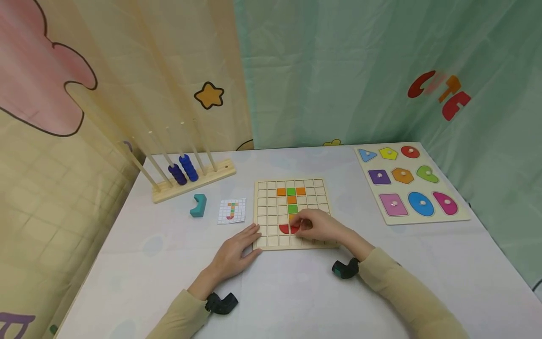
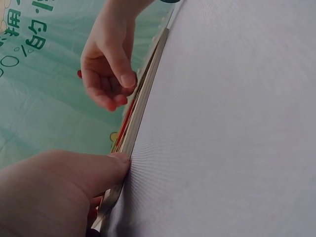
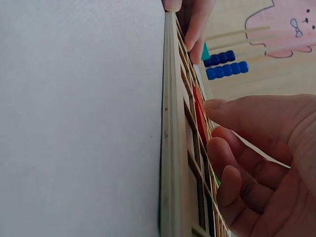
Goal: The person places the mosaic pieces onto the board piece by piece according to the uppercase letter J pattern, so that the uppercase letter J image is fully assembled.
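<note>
A wooden grid board (image 1: pixel 271 242) lies on the table with coloured tiles in its cells. Orange and green tiles form a T shape, its top row including a green tile (image 1: pixel 290 191) and an orange tile (image 1: pixel 300 191). Below the stem sit two red quarter-round tiles (image 1: pixel 284 229). My left hand (image 1: pixel 233 252) rests at the board's near left corner, fingers extended along the left side and thumb at the near edge. My right hand (image 1: pixel 318 226) is over the board, thumb and fingertips right at the right-hand red tile (image 3: pixel 200 121); its loosely bent fingers show nothing gripped between them.
Left of the board lie a pattern card (image 1: pixel 231 211) and a teal curved block (image 1: pixel 198 205). A wooden peg stand (image 1: pixel 192 183) with dark blue and blue beads (image 1: pixel 188 168) stands behind them. At the right is a knobbed shape puzzle (image 1: pixel 383 188). Curtains (image 1: pixel 317 70) hang behind the table.
</note>
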Available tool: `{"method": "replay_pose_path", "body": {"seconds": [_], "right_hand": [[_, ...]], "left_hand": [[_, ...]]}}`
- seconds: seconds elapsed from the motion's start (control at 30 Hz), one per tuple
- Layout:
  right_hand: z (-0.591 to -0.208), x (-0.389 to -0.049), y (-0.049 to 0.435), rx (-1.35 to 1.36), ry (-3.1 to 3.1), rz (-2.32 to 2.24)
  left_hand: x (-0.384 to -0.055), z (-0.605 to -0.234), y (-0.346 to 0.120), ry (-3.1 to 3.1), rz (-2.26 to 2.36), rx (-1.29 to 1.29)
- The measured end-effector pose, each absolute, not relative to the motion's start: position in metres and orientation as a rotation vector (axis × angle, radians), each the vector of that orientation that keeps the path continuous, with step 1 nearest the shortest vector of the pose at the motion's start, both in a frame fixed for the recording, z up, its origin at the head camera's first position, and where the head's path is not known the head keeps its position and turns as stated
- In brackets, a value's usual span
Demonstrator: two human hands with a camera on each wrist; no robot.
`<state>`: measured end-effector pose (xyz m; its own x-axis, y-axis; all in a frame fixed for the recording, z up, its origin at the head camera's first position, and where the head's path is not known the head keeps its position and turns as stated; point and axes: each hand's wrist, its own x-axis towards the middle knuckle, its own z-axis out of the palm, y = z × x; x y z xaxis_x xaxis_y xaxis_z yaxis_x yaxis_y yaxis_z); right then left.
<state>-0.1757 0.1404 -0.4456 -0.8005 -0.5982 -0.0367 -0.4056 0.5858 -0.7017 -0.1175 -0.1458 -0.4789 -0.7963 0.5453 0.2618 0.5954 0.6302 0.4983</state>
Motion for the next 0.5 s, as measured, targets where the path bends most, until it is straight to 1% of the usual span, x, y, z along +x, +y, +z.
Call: {"method": "replay_pose_path", "body": {"seconds": [0.27, 0.5], "right_hand": [[-0.442, -0.160, 0.173, -0.825, 2.591, -0.939], [-0.438, -0.151, 0.200, -0.873, 2.639, -0.863]], "left_hand": [[-0.119, -0.479, -0.146, -2.720, -0.865, -0.996], [-0.121, -0.474, -0.148, -2.792, -0.730, -1.044]]}}
